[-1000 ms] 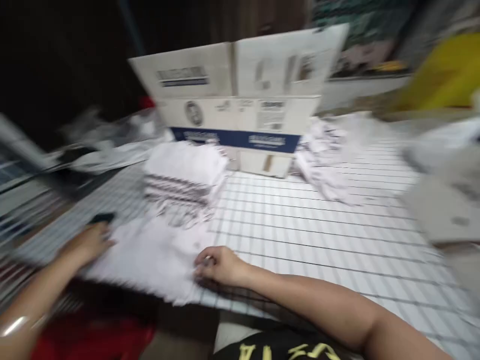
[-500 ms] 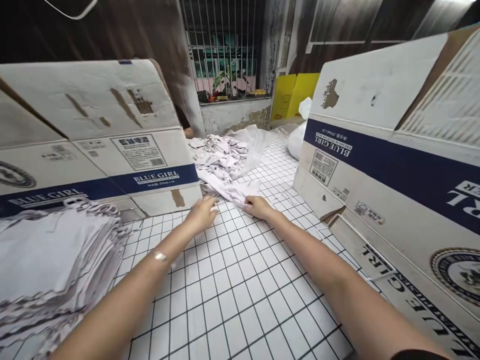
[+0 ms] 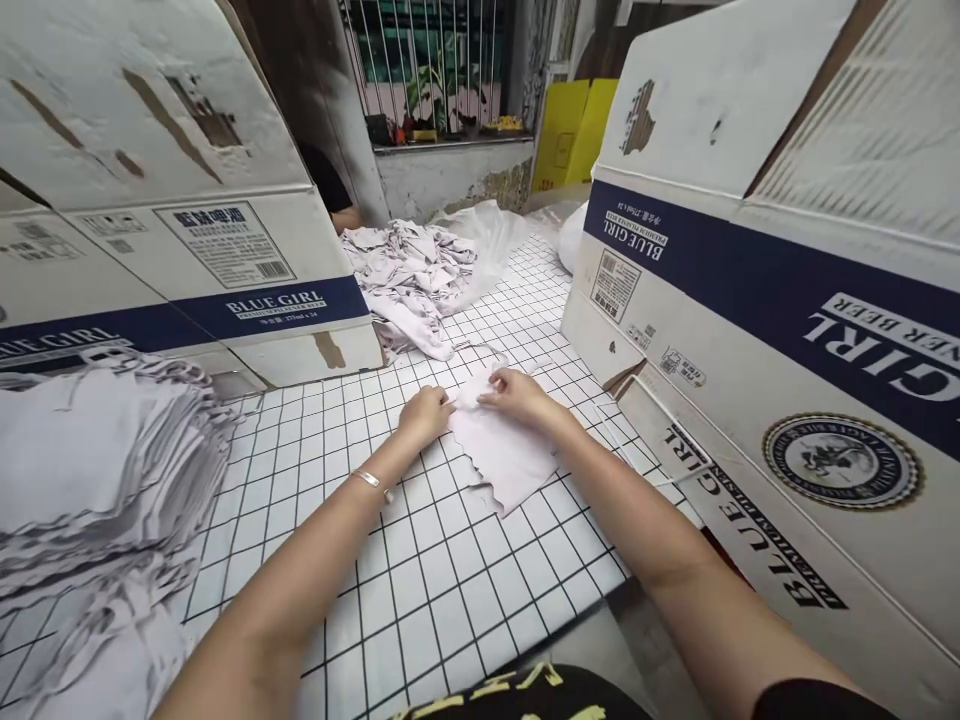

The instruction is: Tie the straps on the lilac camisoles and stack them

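Note:
A pale pinkish-white piece of cloth (image 3: 504,455) with wavy edges lies partly spread on the grid-patterned table cover (image 3: 420,535). My left hand (image 3: 426,414) pinches its upper left corner. At the cloth's top edge, my right hand (image 3: 521,396) is closed on it with thumb and fingers. A thin strip of the same fabric curls just beyond my hands. Further back sits a loose heap of similar cloth pieces (image 3: 412,265). To the left, a neat stack of flat cloth pieces (image 3: 82,450) stands by my left forearm.
Large beer cartons stand on both sides, one left (image 3: 270,345) and one right (image 3: 697,260). Clear plastic (image 3: 491,245) lies beside the heap. A yellow box (image 3: 570,135) stands at the back near a barred window. Another person's arm (image 3: 346,218) shows behind the left carton.
The cloth has come away from the heap towards me and now lies spread between my hands. My left hand, earlier without cloth, now grips its corner. The view has tilted down.

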A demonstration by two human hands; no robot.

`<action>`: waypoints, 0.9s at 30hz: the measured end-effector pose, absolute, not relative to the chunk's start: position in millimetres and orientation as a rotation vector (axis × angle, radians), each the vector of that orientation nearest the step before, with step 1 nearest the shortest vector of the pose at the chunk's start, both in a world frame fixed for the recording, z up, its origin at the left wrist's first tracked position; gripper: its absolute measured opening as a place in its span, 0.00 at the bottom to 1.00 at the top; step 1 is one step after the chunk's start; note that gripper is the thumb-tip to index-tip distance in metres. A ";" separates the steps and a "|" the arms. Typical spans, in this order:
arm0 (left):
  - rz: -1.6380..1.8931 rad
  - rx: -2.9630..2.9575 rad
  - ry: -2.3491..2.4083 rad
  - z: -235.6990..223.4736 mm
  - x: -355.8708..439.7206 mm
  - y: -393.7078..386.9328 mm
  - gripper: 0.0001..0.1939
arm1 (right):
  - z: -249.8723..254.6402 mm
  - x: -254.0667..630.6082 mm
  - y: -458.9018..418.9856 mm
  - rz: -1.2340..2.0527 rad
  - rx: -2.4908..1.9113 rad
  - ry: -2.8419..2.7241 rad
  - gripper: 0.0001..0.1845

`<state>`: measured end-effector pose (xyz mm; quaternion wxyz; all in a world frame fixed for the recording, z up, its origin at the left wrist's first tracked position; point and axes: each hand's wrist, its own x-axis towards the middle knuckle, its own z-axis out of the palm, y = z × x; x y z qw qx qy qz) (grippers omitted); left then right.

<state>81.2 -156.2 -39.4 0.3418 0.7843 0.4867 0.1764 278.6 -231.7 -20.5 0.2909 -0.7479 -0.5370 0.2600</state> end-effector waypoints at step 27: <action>0.442 1.672 1.511 52.1 -91.0 -174.3 0.14 | 41.2 248.3 -268.4 1.098 -1.865 -1.557 0.09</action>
